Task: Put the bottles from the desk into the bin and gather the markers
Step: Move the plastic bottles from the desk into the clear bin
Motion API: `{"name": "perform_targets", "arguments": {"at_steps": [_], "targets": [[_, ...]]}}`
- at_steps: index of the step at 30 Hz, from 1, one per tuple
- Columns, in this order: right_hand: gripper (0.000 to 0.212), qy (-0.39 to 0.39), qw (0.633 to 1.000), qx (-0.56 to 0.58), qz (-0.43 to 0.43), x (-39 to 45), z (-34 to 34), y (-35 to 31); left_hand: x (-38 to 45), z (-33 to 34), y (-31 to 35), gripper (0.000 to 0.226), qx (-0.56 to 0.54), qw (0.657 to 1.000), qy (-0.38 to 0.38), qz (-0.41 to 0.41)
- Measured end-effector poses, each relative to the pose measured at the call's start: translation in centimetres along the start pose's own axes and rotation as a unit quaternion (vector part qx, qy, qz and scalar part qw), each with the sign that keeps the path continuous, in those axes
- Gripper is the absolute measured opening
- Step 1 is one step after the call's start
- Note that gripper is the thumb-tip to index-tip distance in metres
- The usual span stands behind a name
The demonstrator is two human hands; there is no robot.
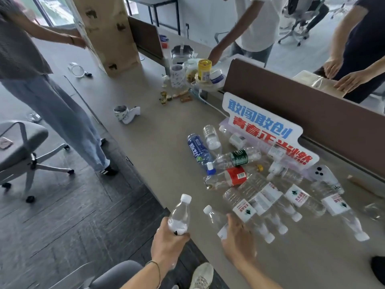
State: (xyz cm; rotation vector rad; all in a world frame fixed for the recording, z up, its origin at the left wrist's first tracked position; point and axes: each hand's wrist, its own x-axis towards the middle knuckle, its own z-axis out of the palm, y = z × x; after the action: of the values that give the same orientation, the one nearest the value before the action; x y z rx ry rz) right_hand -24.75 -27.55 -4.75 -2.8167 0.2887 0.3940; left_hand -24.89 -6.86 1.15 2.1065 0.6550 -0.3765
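Left hand (166, 243) gripping clear white-capped plastic bottle (180, 215) upright off edge of grey desk (158, 142), right hand (237, 238) closing on second clear bottle (214, 220) w/ cap pointing away-left, nearest the desk edge, remaining bottles beyond, no bin visible

You see clear, glossy plastic bottles (250, 197) with smooth paper-like labels lying on your matt, smooth desk (145, 130). The tall box (108, 32) looks like rough brown cardboard. The floor (62, 226) shows dark, wood-grained planks.
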Motion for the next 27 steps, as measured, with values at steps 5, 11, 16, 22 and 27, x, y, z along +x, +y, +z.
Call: {"name": "perform_targets", "arguments": {"at_steps": [5, 11, 16, 22, 27], "targets": [[0.083, 0.014, 0.995, 0.093, 0.026, -0.4, -3.5, -0.3, 0.2, 0.6, 2.1, 0.037, -0.012, 1.0, -0.006, -0.005], [0.07, 0.093, 0.971, 0.188, 0.111, -0.8, -10.9, 4.6, 0.0, 5.1, 9.0, 0.045, 0.021, 0.993, -0.096, 0.063], [0.077, 0.153, 0.938, 0.221, 0.22, -4.0, -15.5, 11.4, -1.7, 12.2, 15.5, 0.062, 0.064, 0.963, -0.205, 0.163], [0.056, 0.256, 0.85, 0.248, 0.386, -11.5, -16.7, 20.0, -6.7, 23.4, 18.9, 0.054, 0.14, 0.895, -0.356, 0.229], [0.05, 0.312, 0.777, 0.233, 0.495, -20.3, -16.3, 25.8, -16.0, 29.7, 18.6, 0.032, 0.172, 0.84, -0.425, 0.289]]}}
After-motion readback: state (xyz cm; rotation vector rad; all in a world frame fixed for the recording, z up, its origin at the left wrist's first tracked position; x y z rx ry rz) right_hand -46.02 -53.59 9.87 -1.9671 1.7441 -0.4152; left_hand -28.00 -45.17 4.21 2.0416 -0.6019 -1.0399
